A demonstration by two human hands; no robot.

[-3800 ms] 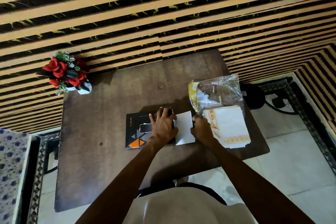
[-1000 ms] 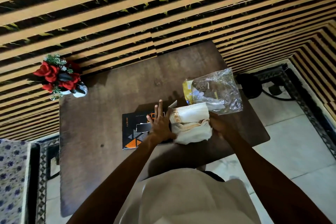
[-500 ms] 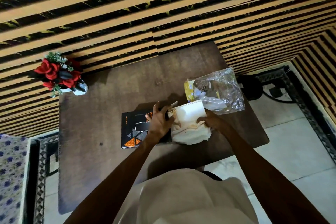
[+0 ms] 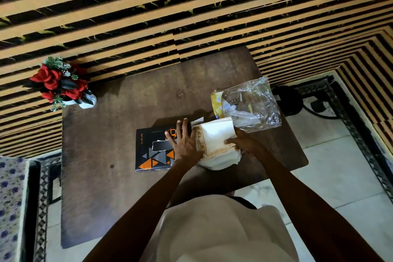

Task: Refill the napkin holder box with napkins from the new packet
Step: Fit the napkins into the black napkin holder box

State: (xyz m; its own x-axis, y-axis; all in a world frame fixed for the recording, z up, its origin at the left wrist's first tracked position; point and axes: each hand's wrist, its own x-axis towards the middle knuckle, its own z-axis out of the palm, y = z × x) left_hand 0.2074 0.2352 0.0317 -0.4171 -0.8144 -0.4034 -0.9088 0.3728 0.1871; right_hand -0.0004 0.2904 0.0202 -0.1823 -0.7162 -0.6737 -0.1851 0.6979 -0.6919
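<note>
A black napkin holder box [image 4: 153, 151] with orange and grey triangles lies flat on the brown table [image 4: 102, 155]. My left hand [image 4: 184, 142] rests on the box's right end with its fingers spread. A folded white stack of napkins [image 4: 214, 140] with a gold border sits at the box's open right end, bent over. My right hand [image 4: 244, 144] grips that stack from the right side. The clear plastic packet [image 4: 253, 104] with a yellow label lies crumpled just behind the stack.
A pot of red artificial roses [image 4: 61, 85] stands at the table's far left corner, against the striped wall [image 4: 191, 17]. A black cable and plug [image 4: 297, 100] lie on the tiled floor to the right. A patterned cushion [image 4: 10, 198] is at the left edge.
The napkin stack was lifted from the table's right side and brought against the box's right end. My right hand shifted from under the stack to its right side; my left fingers spread over the box.
</note>
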